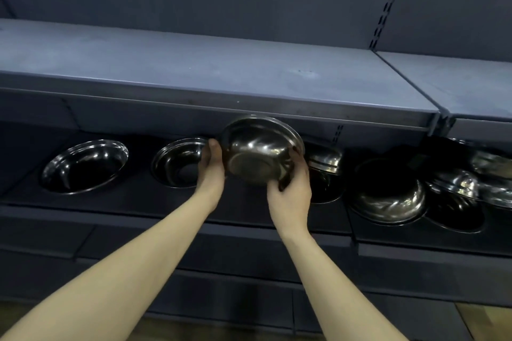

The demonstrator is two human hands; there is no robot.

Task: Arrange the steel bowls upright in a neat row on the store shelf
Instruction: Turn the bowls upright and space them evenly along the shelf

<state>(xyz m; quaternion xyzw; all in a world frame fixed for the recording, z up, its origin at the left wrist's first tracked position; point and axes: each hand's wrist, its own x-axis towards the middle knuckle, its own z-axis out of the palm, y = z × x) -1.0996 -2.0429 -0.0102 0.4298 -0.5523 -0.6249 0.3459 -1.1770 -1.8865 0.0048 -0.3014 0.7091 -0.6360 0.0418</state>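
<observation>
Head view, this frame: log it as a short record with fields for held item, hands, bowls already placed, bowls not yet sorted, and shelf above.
held item: steel bowl, tilted so its base faces the camera, raised in front of the lower shelf
left hand: left hand holds the bowl's left side
right hand: right hand grips its lower right edge
placed bowls: two upright, left bowl and second bowl, side by side, apart
unsorted bowls: jumbled pile at right, some overturned
shelf above: upper shelf, bare where visible
</observation>
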